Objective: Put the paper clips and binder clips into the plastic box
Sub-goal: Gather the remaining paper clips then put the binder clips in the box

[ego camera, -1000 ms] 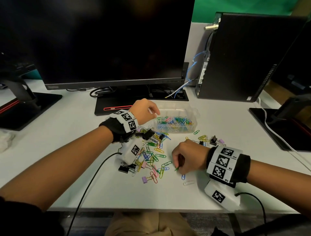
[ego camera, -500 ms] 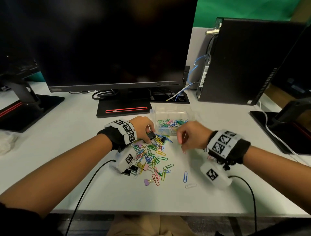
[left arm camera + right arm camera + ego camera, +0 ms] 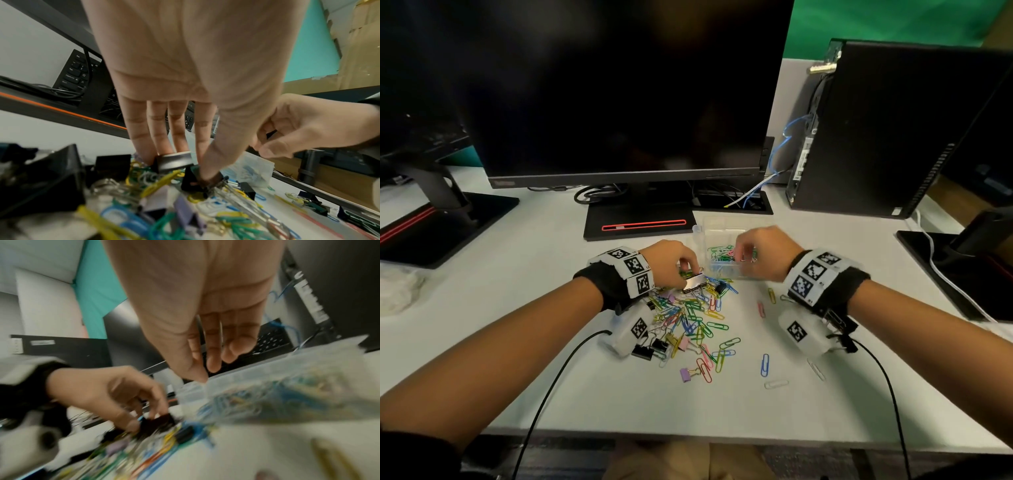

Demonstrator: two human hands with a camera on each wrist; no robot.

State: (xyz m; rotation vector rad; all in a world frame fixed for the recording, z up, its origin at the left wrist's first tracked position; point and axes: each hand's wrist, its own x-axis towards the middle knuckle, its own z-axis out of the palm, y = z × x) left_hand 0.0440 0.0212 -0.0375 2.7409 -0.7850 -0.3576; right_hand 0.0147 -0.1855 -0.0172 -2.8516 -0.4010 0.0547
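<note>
A pile of coloured paper clips and binder clips (image 3: 688,318) lies mid-table, in front of the clear plastic box (image 3: 722,226). The box holds several coloured clips. My left hand (image 3: 690,272) reaches down onto the pile's far edge, fingers and thumb pinching a black binder clip (image 3: 693,282). The left wrist view shows that hand (image 3: 185,164) on the black binder clip (image 3: 174,162). My right hand (image 3: 744,255) hovers over the box's front right part. In the blurred right wrist view, the right hand (image 3: 207,371) hangs with loose fingers above the box (image 3: 267,386), nothing visible between them.
A large monitor (image 3: 626,102) on its black base (image 3: 640,222) stands behind the box. A black computer tower (image 3: 893,130) is at the back right. Other monitor stands flank the table (image 3: 448,219) (image 3: 962,246). Loose blue (image 3: 765,365) and white (image 3: 776,383) clips lie nearer me.
My right hand rose from the near side of the pile and moved to above the box. My left hand came back from the box to the pile and took hold of a black binder clip.
</note>
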